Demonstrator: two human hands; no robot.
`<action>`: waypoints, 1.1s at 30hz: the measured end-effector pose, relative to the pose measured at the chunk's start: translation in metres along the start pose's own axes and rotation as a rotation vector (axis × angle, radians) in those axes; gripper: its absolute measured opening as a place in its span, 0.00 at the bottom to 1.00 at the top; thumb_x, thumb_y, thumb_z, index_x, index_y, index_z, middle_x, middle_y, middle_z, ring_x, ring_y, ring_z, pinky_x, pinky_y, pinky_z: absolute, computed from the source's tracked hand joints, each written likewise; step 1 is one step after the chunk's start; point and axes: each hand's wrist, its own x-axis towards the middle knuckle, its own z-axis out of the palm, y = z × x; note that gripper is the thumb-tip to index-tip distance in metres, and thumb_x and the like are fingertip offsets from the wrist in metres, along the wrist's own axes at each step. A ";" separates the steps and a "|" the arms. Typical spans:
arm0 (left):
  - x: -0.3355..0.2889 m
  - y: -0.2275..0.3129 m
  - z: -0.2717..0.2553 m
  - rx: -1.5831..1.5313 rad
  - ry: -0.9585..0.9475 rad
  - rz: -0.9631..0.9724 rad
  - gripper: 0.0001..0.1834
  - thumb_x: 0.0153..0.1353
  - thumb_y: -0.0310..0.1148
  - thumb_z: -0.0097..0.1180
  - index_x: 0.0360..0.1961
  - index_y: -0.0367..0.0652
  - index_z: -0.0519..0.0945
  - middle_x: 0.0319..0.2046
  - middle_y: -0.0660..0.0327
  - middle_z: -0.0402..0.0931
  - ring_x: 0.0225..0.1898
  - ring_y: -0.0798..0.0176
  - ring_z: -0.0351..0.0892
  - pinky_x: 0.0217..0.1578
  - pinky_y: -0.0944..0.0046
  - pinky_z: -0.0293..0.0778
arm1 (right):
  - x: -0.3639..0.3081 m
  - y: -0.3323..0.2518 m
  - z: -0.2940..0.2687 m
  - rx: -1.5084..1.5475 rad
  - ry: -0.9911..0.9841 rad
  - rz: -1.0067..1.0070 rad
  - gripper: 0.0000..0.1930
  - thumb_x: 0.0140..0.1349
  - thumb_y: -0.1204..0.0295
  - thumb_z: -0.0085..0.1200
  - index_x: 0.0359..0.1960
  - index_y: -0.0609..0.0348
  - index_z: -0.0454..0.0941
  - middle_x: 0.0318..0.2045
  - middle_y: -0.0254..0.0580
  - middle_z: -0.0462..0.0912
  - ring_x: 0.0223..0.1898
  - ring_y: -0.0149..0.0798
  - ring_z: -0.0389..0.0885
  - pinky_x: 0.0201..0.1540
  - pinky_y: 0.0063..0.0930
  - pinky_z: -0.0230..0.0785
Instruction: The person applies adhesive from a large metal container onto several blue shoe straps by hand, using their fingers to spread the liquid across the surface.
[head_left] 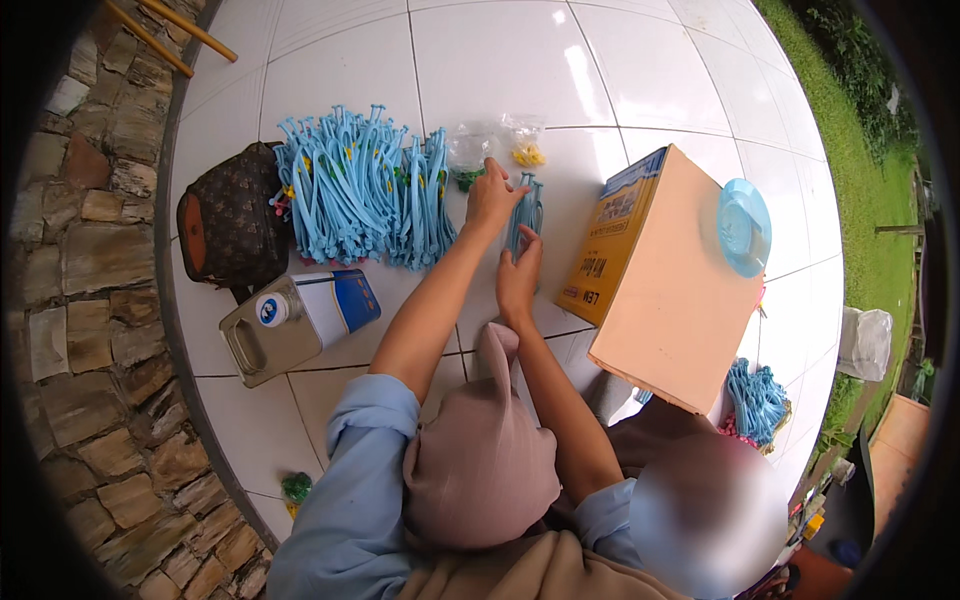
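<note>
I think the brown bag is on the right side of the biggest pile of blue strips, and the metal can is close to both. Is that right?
Not quite: the head view shows the brown bag on the left side of the biggest pile of blue strips. The metal can is close to both, as you said.

The tiled floor (490,70) carries blue strips (345,190), 1 brown bag (235,215), 1 can (308,315) and 1 carton (680,290).
</note>
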 end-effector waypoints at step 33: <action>-0.270 0.250 0.253 -0.108 -0.792 0.324 0.12 0.57 0.36 0.54 0.35 0.37 0.77 0.32 0.56 0.79 0.34 0.64 0.78 0.35 0.66 0.73 | -0.083 0.154 -0.471 0.032 0.118 0.472 0.18 0.58 0.72 0.50 0.50 0.59 0.67 0.33 0.46 0.80 0.28 0.36 0.80 0.28 0.30 0.70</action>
